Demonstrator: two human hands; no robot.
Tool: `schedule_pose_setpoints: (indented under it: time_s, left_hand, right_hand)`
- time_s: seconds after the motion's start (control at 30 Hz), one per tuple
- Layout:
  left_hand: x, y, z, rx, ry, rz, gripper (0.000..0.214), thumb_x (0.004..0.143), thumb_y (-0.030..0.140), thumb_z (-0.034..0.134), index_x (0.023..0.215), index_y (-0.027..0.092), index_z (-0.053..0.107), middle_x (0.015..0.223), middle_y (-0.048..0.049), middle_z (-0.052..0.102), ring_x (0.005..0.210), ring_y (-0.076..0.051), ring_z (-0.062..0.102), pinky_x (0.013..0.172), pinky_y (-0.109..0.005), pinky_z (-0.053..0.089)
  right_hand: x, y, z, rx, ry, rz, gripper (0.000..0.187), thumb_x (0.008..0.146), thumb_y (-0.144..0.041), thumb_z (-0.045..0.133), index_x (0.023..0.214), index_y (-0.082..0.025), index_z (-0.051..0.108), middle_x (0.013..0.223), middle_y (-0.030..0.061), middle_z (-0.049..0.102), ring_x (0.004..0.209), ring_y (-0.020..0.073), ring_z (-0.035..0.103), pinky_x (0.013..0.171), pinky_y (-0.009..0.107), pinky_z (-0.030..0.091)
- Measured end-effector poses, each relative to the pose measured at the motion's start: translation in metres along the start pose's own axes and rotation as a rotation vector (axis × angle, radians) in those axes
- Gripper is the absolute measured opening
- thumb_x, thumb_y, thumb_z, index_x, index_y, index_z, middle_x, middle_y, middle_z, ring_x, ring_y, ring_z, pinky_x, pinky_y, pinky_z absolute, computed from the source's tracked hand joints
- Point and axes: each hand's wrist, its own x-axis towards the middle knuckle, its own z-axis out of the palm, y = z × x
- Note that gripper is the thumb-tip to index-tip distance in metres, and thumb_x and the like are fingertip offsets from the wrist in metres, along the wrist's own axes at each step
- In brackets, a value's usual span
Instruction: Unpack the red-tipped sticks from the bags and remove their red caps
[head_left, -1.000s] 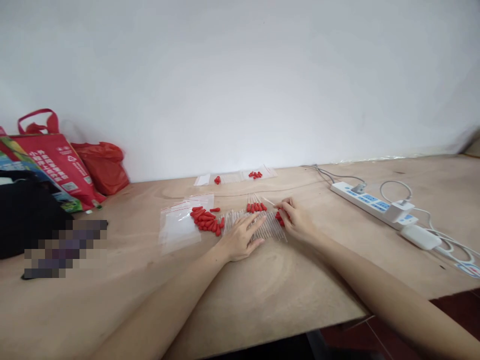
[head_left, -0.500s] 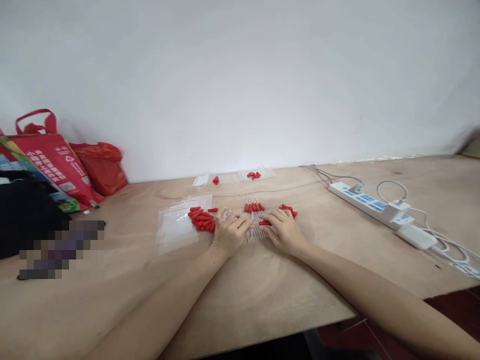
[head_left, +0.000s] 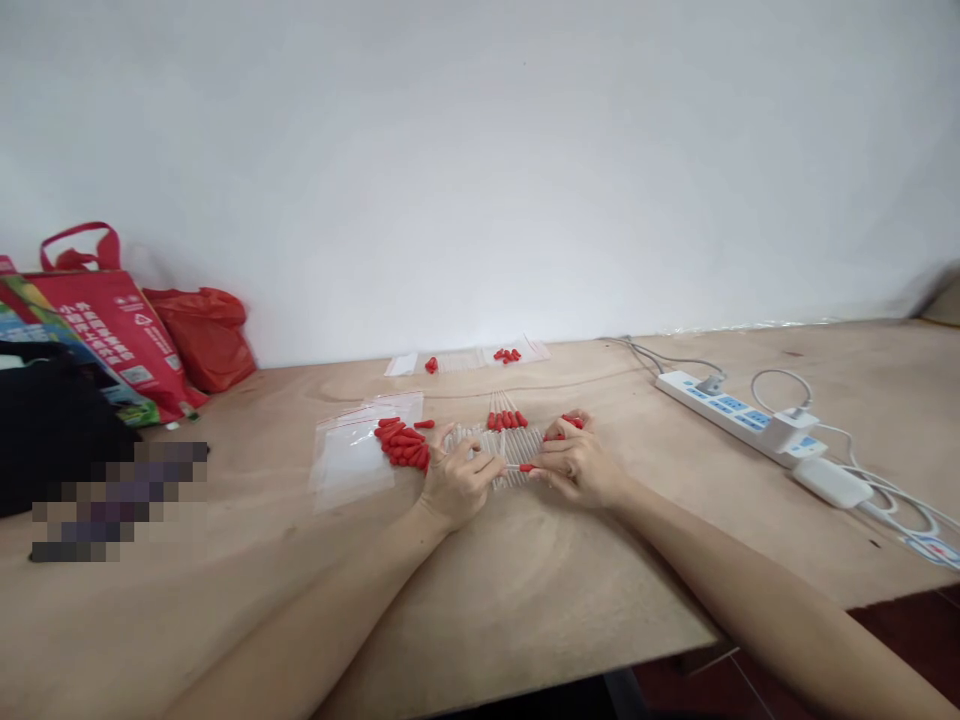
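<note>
My left hand (head_left: 459, 478) pinches one clear thin tube above a row of clear tubes (head_left: 517, 445) lying on the wooden table (head_left: 525, 590). My right hand (head_left: 576, 463) faces it and pinches a small red cap (head_left: 526, 467) at the tube's end. More red caps show under the right hand's fingers. A pile of loose red caps (head_left: 401, 443) lies just left of my left hand. A few capped tubes (head_left: 504, 417) lie just behind the row. A clear zip bag (head_left: 352, 455) lies flat beside the pile.
Another clear bag with a few red caps (head_left: 480, 356) lies by the white wall. A white power strip (head_left: 731, 410) with cables and a charger (head_left: 832, 483) is at the right. Red bags (head_left: 127, 325) and a black bag (head_left: 52, 430) stand at the left.
My left hand went from lying flat on the tubes to pinching one tube. My right hand came left from the cap pile with a red cap and met the tube's end.
</note>
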Motion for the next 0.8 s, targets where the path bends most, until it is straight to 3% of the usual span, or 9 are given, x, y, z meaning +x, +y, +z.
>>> schedule_pose_setpoints:
  time_s: [0.23,0.43,0.57,0.63,0.7,0.8]
  left_hand:
    - [0.008,0.000,-0.007,-0.015,-0.003,-0.018,0.021,0.085,0.023,0.046,0.068,0.021,0.058,0.055,0.0048,0.061,0.064,-0.013,0.053,0.082,-0.039,0.024]
    - [0.008,0.003,-0.007,-0.038,-0.118,-0.037,0.024,0.087,0.024,0.041,0.071,0.021,0.060,0.058,0.0020,0.062,0.055,-0.012,0.052,0.059,-0.028,0.030]
    - [0.002,-0.002,-0.004,-0.108,-0.167,-0.137,0.025,0.087,0.024,0.039,0.074,0.021,0.061,0.061,0.0023,0.062,0.057,-0.011,0.056,0.049,-0.024,0.030]
    - [-0.003,-0.009,-0.003,-0.078,-0.176,-0.260,0.023,0.087,0.024,0.040,0.079,0.022,0.061,0.068,0.0015,0.063,0.060,-0.012,0.057,0.048,-0.023,0.033]
    - [-0.006,-0.018,-0.001,-0.023,-0.200,-0.387,0.021,0.086,0.022,0.039,0.086,0.021,0.061,0.078,-0.0004,0.064,0.063,-0.014,0.058,0.047,-0.023,0.035]
    - [-0.006,-0.023,0.003,0.011,-0.270,-0.404,0.028,0.082,0.012,0.038,0.101,0.018,0.057,0.089,-0.0045,0.062,0.070,-0.016,0.059,0.052,-0.024,0.041]
  right_hand:
    - [0.004,0.000,-0.011,0.127,-0.036,0.025,0.035,0.087,-0.034,0.040,0.063,-0.018,0.060,0.057,0.0002,0.056,0.074,0.0142,0.045,0.080,0.037,0.020]
    - [0.006,0.000,-0.013,0.219,-0.027,0.065,0.031,0.086,-0.034,0.042,0.066,-0.020,0.061,0.061,-0.0006,0.058,0.075,0.0141,0.046,0.082,0.038,0.022]
    - [0.003,0.009,-0.016,0.247,-0.016,0.093,0.034,0.086,-0.035,0.041,0.065,-0.020,0.062,0.059,0.0004,0.058,0.074,0.0146,0.048,0.081,0.037,0.025]
    - [-0.002,0.023,-0.018,0.270,0.057,0.189,0.036,0.084,-0.038,0.043,0.061,-0.019,0.061,0.059,0.0010,0.058,0.071,0.0144,0.049,0.079,0.035,0.029]
    - [-0.009,0.040,-0.020,0.330,0.222,0.396,0.035,0.081,-0.042,0.045,0.063,-0.018,0.063,0.061,0.0019,0.059,0.067,0.0144,0.049,0.072,0.031,0.034]
    - [-0.016,0.062,-0.017,0.431,0.417,0.732,0.039,0.077,-0.048,0.045,0.081,-0.015,0.064,0.067,0.0028,0.060,0.063,0.0146,0.050,0.060,0.026,0.037]
